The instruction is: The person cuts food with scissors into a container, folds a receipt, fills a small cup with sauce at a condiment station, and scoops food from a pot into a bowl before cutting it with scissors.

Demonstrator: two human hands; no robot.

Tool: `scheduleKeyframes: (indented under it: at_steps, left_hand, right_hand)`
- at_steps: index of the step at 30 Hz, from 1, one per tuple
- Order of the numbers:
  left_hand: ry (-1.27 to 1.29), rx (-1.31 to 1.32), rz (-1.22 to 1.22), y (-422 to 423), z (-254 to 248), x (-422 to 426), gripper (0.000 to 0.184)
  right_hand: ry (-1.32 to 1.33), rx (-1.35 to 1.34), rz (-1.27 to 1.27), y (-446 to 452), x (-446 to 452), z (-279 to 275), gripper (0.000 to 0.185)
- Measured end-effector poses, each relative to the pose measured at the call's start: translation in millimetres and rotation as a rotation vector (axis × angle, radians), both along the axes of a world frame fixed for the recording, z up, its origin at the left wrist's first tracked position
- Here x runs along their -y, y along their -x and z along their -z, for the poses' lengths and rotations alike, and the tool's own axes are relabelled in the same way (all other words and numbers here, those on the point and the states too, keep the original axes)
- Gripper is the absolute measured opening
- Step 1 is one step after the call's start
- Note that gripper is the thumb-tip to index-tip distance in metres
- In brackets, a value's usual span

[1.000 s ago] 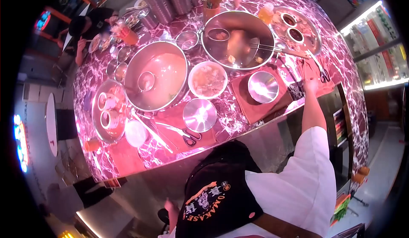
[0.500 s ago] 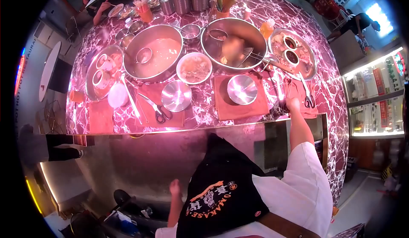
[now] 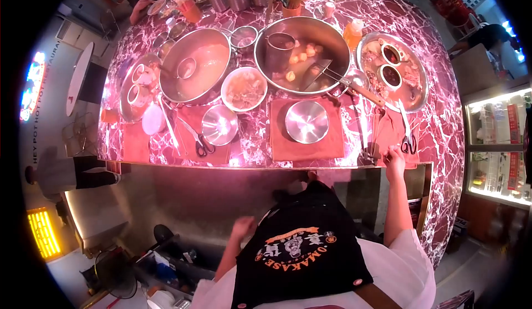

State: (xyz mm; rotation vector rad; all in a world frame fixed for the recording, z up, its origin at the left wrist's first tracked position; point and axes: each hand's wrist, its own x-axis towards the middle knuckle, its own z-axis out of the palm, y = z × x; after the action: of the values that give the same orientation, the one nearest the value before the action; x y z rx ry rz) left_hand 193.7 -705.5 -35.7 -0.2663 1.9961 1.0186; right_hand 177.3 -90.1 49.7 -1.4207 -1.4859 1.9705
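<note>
My right hand [image 3: 394, 158] is at the table's front edge, over a brown cloth [image 3: 388, 134]. Its fingers look bunched, and what they hold, if anything, is hidden. Just right of it lie black-handled scissors [image 3: 409, 142]; dark-ended tongs [image 3: 363, 134] lie to its left. Low in front of my body hangs my left hand [image 3: 244, 227], away from the table and blurred, its grip unclear. A skimmer with a wooden handle [image 3: 363, 92] rests across the rim of the right pot [image 3: 343, 60], which holds broth and pale chunks.
The left pot [image 3: 167, 79] contains cloudy broth and a ladle. Between the pots stands a bowl of meat [image 3: 244, 89]. Metal bowls [image 3: 306, 122] sit on brown cloths. A platter [image 3: 418, 96] with two dark sauce cups is at right. Another person's hand [image 3: 143, 5] shows at the far left.
My right hand has shifted right and toward the table edge, closer to the scissors. My left hand has risen slightly. The camera view has shifted, and the right pot's contents show more clearly.
</note>
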Motion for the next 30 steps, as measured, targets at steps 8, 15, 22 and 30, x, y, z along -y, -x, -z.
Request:
scheduleKeyframes:
  at_steps: [8, 15, 22, 30]
  left_hand:
    - [-0.160, -0.554, 0.182, 303, -130, -258, 0.030]
    - [-0.427, -0.531, 0.132, 328, -149, -408, 0.023]
    - [-0.631, -0.375, 0.198, 272, -119, -450, 0.063]
    - [-0.918, -0.327, 0.106, 278, -120, -495, 0.064]
  right_hand:
    - [-0.147, -0.197, -0.103, 59, -21, -43, 0.006]
    - [-0.266, -0.293, -0.481, 149, 2, -54, 0.033]
    - [-0.124, -0.388, -0.555, 154, 20, -51, 0.031]
    - [-0.259, -0.380, -0.523, 157, 6, -75, 0.028]
